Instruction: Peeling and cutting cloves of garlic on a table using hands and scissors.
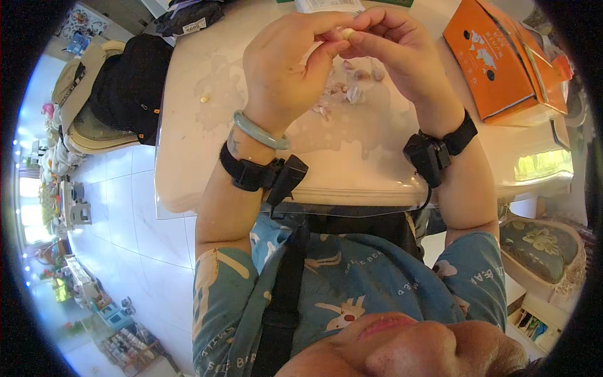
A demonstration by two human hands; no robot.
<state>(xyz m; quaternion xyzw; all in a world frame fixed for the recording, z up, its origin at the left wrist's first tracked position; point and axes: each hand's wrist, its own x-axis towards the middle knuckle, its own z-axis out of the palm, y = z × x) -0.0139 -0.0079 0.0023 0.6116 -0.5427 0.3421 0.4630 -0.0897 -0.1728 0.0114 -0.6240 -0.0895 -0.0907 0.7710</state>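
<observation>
At the left, a small, rounded, pale-yellow clove (204,99) sits alone on the cream, smooth-topped table (207,169), apart from the skins, perhaps to keep it clean. The person's left hand (279,66), above a pale-green, ring-shaped stone bangle (260,132), pinches a tiny, rounded, yellowish-white clove (347,33) between thumb and forefinger. Below the fingers lie pinkish-white, papery garlic skins and purplish, unpeeled cloves (353,94), seemingly kept close for easy reach. The right hand (399,47) meets the left, its thumb and forefinger pinching the same clove, probably because so small a piece needs steadying from both sides. Farther right, an orange, boxy cardboard carton (493,69) stands clear of the elbows.
</observation>
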